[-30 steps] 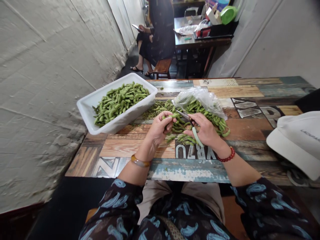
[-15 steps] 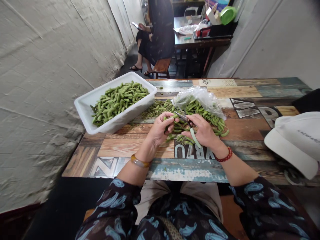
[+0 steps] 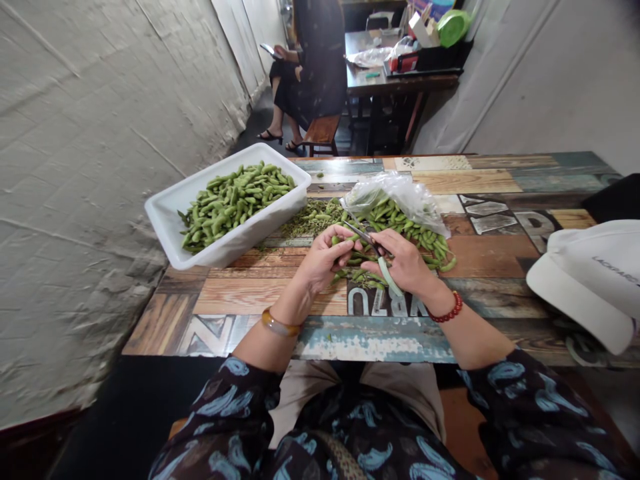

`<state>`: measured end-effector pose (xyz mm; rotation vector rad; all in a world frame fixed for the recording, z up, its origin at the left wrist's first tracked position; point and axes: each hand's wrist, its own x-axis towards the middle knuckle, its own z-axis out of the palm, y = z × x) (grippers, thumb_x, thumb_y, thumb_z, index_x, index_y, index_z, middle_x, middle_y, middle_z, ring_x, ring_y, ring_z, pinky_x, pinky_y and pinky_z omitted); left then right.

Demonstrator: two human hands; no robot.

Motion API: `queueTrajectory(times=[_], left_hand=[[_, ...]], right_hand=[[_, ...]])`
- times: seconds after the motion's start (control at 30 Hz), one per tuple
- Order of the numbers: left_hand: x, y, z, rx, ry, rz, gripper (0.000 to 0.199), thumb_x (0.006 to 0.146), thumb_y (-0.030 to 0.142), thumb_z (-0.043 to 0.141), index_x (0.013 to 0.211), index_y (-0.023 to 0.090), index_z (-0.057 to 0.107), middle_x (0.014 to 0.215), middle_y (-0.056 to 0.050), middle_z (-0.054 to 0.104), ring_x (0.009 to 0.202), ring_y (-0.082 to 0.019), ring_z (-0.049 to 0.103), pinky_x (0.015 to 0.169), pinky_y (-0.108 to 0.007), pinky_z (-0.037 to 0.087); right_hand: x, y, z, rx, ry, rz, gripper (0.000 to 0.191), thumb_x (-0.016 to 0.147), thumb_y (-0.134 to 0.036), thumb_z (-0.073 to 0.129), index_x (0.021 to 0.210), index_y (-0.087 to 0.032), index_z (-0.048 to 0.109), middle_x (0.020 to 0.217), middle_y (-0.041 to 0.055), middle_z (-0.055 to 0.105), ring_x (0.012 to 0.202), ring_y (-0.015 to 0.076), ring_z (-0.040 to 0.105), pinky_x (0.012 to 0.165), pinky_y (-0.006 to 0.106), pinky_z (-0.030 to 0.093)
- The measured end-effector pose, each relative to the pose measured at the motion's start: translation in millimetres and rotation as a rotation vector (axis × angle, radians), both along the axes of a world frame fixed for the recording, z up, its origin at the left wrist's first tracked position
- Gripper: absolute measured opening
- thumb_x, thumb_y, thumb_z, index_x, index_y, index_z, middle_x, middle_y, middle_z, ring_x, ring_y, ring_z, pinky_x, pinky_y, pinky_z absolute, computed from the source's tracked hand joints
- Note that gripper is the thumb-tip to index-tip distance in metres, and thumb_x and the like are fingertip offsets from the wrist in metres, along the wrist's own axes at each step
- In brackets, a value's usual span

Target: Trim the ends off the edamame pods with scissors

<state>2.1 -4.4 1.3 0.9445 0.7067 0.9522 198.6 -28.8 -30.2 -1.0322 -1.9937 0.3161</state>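
Observation:
Between its thumb and fingers my left hand [image 3: 327, 253] pinches a green edamame pod [image 3: 336, 241]. My right hand [image 3: 400, 261] is closed round a pair of scissors [image 3: 387, 277] with pale green handles. The metal blades point up and left, close to the left fingertips and the pod. Under and behind the hands lies a pile of edamame pods [image 3: 433, 245], partly spilling from a clear plastic bag [image 3: 400, 190]. Small green trimmings [image 3: 307, 219] are heaped left of the bag. A white plastic tub [image 3: 227, 257] holding many pods stands at the left.
The patterned wooden table [image 3: 240, 293] spans the front. A white cap [image 3: 585, 280] lies at its right edge, near a black object [image 3: 617, 200]. Beyond it a person [image 3: 320, 67] sits on a wooden stool [image 3: 323, 131] beside another table [image 3: 380, 83]. A wall [image 3: 90, 167] runs along the left.
The scissors' blades have shifted slightly left and now look more spread, near the left fingertips. The pod in my left hand has turned a little. Both hands stay almost in place.

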Motion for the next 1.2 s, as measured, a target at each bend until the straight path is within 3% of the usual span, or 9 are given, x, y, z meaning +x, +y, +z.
queueTrajectory(times=[0.2,0.4,0.57,0.67,0.77,0.93,1.03,1.1,1.2], left_hand=[[0.2,1.1,0.5,-0.022,-0.002,0.015,0.031,0.069,0.027,0.077,0.085,0.017,0.052,0.069,0.003,0.063,0.042,-0.002,0.038,0.039,-0.015,0.015],[-0.9,3.7,0.0,-0.054,-0.005,0.042,0.027,0.069,0.023,0.072,0.087,0.018,0.052,0.069,0.004,0.061,0.042,-0.003,0.039,0.039,-0.015,0.016],[-8.1,8.8,1.3,-0.098,-0.096,0.098,0.023,0.069,0.018,0.067,0.085,0.019,0.052,0.069,0.005,0.058,0.042,-0.003,0.037,0.038,-0.015,0.02],[-19.1,11.6,11.6,-0.146,-0.199,0.191,0.018,0.07,0.018,0.063,0.08,0.019,0.049,0.068,0.005,0.055,0.044,-0.004,0.038,0.038,-0.015,0.022],[-34.4,16.3,36.5,-0.084,-0.187,0.299,0.014,0.073,0.019,0.06,0.077,0.019,0.047,0.067,0.004,0.052,0.044,-0.004,0.037,0.038,-0.017,0.024],[-76.8,47.7,93.6,0.299,0.194,0.575,0.006,0.084,0.015,0.052,0.081,0.019,0.048,0.067,0.002,0.051,0.046,-0.005,0.037,0.041,-0.018,0.02],[-115.8,78.3,113.2,0.446,0.571,0.756,0.01,0.089,0.014,0.057,0.09,0.017,0.048,0.066,0.004,0.047,0.053,-0.005,0.04,0.054,-0.018,0.036],[-140.7,93.1,116.5,0.527,0.84,0.697,0.02,0.084,0.017,0.068,0.097,0.015,0.053,0.072,0.002,0.052,0.067,-0.009,0.051,0.068,-0.023,0.046],[-159.5,96.0,111.8,0.615,1.16,0.525,0.033,0.072,0.015,0.077,0.101,0.014,0.061,0.088,-0.004,0.062,0.088,-0.018,0.058,0.081,-0.03,0.05]], right_hand=[[1.9,0.1,1.9,-0.046,-0.055,0.007,0.047,0.087,-0.049,0.069,0.123,-0.02,0.06,0.091,0.0065,0.061,0.075,0.021,0.059,0.071,0.036,0.055],[2.2,-0.7,3.4,-0.053,-0.102,0.014,0.041,0.09,-0.044,0.066,0.123,-0.019,0.061,0.094,0.0085,0.065,0.086,0.024,0.065,0.076,0.036,0.055],[6.1,2.5,1.1,-0.021,-0.075,-0.112,0.043,0.089,-0.048,0.067,0.122,-0.02,0.063,0.099,0.0105,0.068,0.089,0.0263,0.067,0.079,0.038,0.056],[9.8,5.0,0.0,-0.009,-0.066,-0.176,0.044,0.089,-0.049,0.066,0.12,-0.018,0.065,0.099,0.0115,0.069,0.09,0.027,0.067,0.08,0.039,0.055],[11.6,6.1,-0.9,0.01,-0.054,-0.179,0.044,0.089,-0.049,0.066,0.119,-0.017,0.066,0.102,0.0125,0.069,0.093,0.0275,0.067,0.082,0.038,0.055],[10.6,5.7,-2.4,0.008,-0.049,-0.165,0.043,0.087,-0.048,0.068,0.117,-0.017,0.067,0.102,0.0119,0.07,0.092,0.0278,0.068,0.081,0.038,0.055],[10.8,6.2,-3.6,0.013,-0.045,-0.153,0.042,0.086,-0.046,0.069,0.117,-0.018,0.067,0.104,0.0124,0.07,0.093,0.0285,0.068,0.081,0.039,0.055],[11.7,7.0,-4.1,0.01,-0.051,-0.161,0.042,0.086,-0.046,0.07,0.117,-0.018,0.067,0.103,0.0124,0.07,0.092,0.0289,0.067,0.081,0.04,0.055],[13.2,8.1,-4.3,0.002,-0.053,-0.178,0.043,0.085,-0.046,0.071,0.116,-0.017,0.068,0.099,0.0128,0.069,0.09,0.0294,0.067,0.08,0.04,0.055]])
